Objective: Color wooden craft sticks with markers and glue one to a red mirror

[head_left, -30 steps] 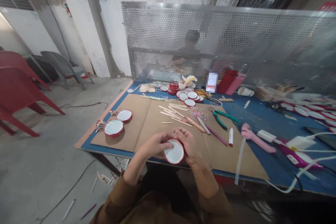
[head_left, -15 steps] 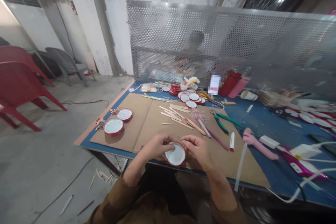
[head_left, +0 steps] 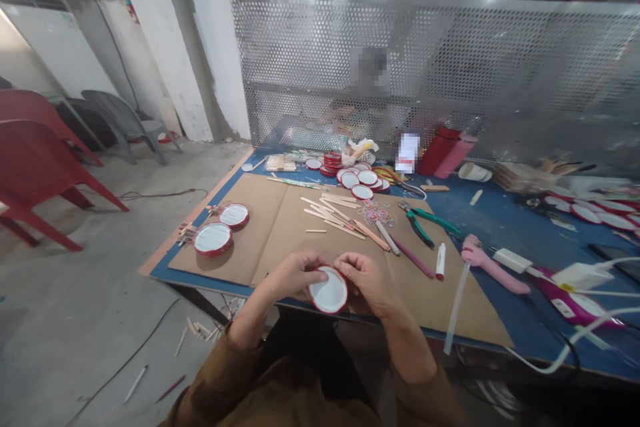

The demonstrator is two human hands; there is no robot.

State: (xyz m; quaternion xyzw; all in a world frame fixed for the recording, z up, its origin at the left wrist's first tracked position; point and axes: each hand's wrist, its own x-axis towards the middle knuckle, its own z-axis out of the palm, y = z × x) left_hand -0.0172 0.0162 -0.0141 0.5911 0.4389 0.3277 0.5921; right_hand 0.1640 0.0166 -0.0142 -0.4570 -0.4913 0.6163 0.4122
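A round white disc with a red rim point(head_left: 329, 291) is tilted toward me at the front edge of the cardboard. My left hand point(head_left: 300, 273) grips it by its left side, the thumb lying over the white face. Fingertips of my right hand point(head_left: 363, 277) are pinched together at the disc's upper right rim; whatever they hold is too small to make out. Beyond my hands lie flat wooden sticks point(head_left: 333, 217), a heap of small colored rubber bands point(head_left: 373, 212) and a grey-pink pen point(head_left: 387, 238).
Two red-rimmed discs with sticks attached point(head_left: 213, 239) lie at the left. Green-handled pliers point(head_left: 420, 227), a white marker point(head_left: 441, 261), a pink glue gun point(head_left: 493, 265) and a purple power strip point(head_left: 567, 300) are on the right. More discs point(head_left: 363, 192) lie behind, before a perforated metal screen point(head_left: 310, 47).
My right fingertips have come in closer to the disc's top rim. The disc has shifted slightly left in view, and the whole view has moved a little.
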